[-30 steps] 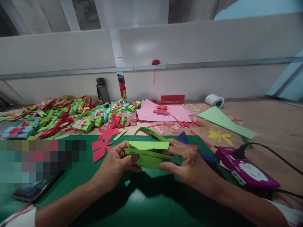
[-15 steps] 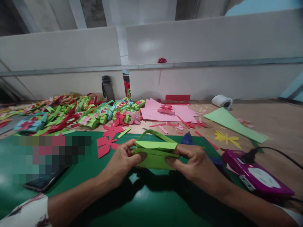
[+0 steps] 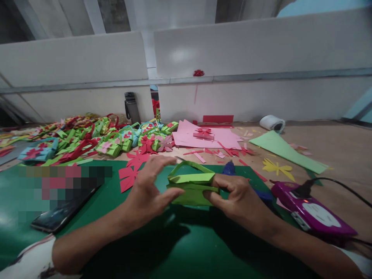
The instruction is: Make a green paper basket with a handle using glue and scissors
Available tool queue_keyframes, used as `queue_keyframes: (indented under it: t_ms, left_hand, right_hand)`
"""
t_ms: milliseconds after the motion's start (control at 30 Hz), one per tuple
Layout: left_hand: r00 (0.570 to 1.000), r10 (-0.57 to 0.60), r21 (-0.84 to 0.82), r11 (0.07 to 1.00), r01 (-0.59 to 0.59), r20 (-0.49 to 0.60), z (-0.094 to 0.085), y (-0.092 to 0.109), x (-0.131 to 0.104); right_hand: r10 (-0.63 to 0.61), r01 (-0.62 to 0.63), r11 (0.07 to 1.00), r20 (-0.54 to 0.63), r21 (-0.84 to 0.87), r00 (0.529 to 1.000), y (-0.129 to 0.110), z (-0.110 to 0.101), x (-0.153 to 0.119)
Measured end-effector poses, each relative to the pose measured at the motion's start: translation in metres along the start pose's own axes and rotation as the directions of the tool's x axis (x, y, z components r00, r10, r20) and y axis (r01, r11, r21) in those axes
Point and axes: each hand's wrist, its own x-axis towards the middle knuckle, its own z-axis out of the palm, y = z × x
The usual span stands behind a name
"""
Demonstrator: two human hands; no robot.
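Observation:
A small lime-green paper handbag [image 3: 190, 195] with a looped strap handle and a folded flap is held just above the green mat [image 3: 145, 248]. My right hand [image 3: 236, 195] grips its right end, thumb on the front and fingers behind. My left hand [image 3: 151, 188] is spread at the left end, fingers raised and thumb tip close to the bag's front; whether the thumb touches it I cannot tell. Red paper flower cutouts [image 3: 128, 178] lie on the mat behind my left hand. Beyond my right hand is a dark blue object [image 3: 229, 168], partly hidden.
Finished-looking paper bags [image 3: 113, 145] pile up at the back left, near a grey bottle [image 3: 132, 108]. Pink sheets [image 3: 186, 137] lie at the back among scraps. A purple power strip [image 3: 315, 213] with a black cord sits right; a phone [image 3: 62, 211] lies left.
My left hand has let go of the bag's left end and spread its fingers. The bag has tilted slightly, still in my right hand.

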Motion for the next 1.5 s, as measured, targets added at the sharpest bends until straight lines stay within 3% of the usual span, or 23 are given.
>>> queue_keyframes:
  t_ms: [33,100,200,333,433,667,833,933,1067,1167,1233,1333,1500]
  left_hand:
    - [0.993,0.081,0.048,0.995,-0.085,0.082,0.0,0.003,0.003]
    - [0.965,0.136,0.109,0.981,-0.163,0.223,0.003,0.008,0.01]
    - [0.942,0.077,0.115,0.986,-0.12,0.327,0.012,0.013,0.023]
    - [0.899,0.065,0.001,0.997,-0.073,0.433,0.019,0.015,0.036]
    - [0.885,0.045,-0.106,0.994,0.005,0.464,0.021,0.015,0.04]
    - [0.847,-0.151,-0.223,0.928,0.299,0.509,0.027,0.011,0.039]
    - [0.856,-0.222,-0.258,0.892,0.372,0.467,0.029,0.015,0.039]
    - [0.878,-0.229,-0.314,0.872,0.377,0.419,0.024,0.016,0.041]
    - [0.937,-0.204,-0.319,0.901,0.293,0.283,0.014,0.011,0.04]
    - [0.972,-0.177,-0.312,0.925,0.218,0.154,0.009,0.007,0.036]
    - [0.988,-0.123,-0.316,0.938,0.147,0.092,0.008,0.007,0.033]
    - [0.998,0.062,-0.236,0.97,-0.061,-0.006,0.008,0.006,0.027]
    - [0.933,0.341,-0.127,0.926,-0.355,-0.119,0.009,0.004,0.019]
  right_hand:
    - [-0.016,0.016,1.0,-0.005,-0.014,1.0,0.0,0.0,0.0]
    - [-0.043,0.042,0.999,-0.013,-0.033,0.999,0.0,0.0,0.001]
    - [-0.063,0.064,0.997,0.008,-0.042,0.998,-0.001,-0.001,0.001]
    - [-0.057,0.058,0.998,0.038,-0.035,0.998,-0.001,-0.004,0.0]
    - [-0.066,0.068,0.997,0.046,-0.042,0.997,0.0,-0.006,-0.001]
    - [-0.085,0.088,0.993,0.041,-0.076,0.996,-0.001,-0.006,0.001]
    - [-0.095,0.096,0.992,0.009,-0.081,0.995,-0.001,-0.007,-0.001]
    - [-0.081,0.079,0.997,-0.088,-0.023,0.993,0.001,-0.007,-0.004]
    - [-0.031,0.03,1.0,-0.235,-0.007,0.971,0.003,-0.008,-0.006]
    - [0.013,-0.017,1.0,-0.179,-0.02,0.984,0.002,-0.01,-0.004]
    - [-0.008,0.008,1.0,-0.151,-0.003,0.989,0.001,-0.011,-0.004]
    - [-0.115,0.125,0.991,-0.186,0.044,0.976,0.0,-0.011,-0.004]
    - [-0.328,0.345,0.939,-0.306,0.002,0.894,0.003,-0.011,-0.007]
